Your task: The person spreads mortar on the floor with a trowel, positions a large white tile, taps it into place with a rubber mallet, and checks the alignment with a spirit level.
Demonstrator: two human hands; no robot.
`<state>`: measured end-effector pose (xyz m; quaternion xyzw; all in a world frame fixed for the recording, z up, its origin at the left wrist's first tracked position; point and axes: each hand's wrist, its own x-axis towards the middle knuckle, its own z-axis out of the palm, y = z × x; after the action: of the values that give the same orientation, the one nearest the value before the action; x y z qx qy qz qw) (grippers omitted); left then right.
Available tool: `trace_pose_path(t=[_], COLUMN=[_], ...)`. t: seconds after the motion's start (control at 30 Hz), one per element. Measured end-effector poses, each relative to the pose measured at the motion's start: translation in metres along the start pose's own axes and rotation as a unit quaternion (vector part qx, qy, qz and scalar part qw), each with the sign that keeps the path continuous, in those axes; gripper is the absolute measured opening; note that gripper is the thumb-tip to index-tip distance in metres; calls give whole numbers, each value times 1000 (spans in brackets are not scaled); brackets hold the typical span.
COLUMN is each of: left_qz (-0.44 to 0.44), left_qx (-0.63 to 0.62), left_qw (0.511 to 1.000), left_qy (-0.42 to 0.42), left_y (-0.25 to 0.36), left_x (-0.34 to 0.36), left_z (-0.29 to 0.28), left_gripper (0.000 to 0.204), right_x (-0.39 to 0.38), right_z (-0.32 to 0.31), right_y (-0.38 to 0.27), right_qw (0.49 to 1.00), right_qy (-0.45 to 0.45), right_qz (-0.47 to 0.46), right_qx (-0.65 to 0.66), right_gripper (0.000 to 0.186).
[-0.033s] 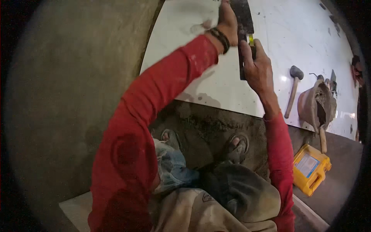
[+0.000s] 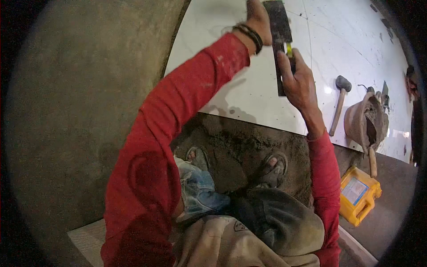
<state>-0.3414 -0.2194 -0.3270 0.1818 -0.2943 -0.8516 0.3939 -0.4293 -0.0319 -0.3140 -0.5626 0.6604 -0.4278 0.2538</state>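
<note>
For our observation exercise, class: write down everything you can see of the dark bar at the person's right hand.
The dark bar is long and straight-edged, scuffed with pale specks, with a bright yellow-green insert partway along. Its material is uncertain. It points away from the person over the white surface. The right hand grips its nearer part, thumb towards the left, hiding some of it. The left hand is beside its far part; contact there is unclear.

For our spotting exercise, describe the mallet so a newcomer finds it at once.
On the large white surface, look right of the right hand. There, the mallet lies left of the grey bucket. Its blunt black head on a wooden handle sets it apart.
</note>
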Motion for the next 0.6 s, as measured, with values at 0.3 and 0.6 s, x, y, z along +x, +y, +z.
trace_pose_path(t=[0.3,0.6], left_qz=[163,143], left_qx=[518,893], left_qw=[840,404], left_qy=[-28,-135], left_y=[75,-80], left_x=[-23,-228], left_z=[-98,-164], left_gripper=[77,76], right_x=[-6,-4], right_z=[-15,-14], right_y=[94,135], right_qw=[979,969], right_qy=[-157,-118], right_qz=[117,203], right_qx=[63,79], right_gripper=[39,31])
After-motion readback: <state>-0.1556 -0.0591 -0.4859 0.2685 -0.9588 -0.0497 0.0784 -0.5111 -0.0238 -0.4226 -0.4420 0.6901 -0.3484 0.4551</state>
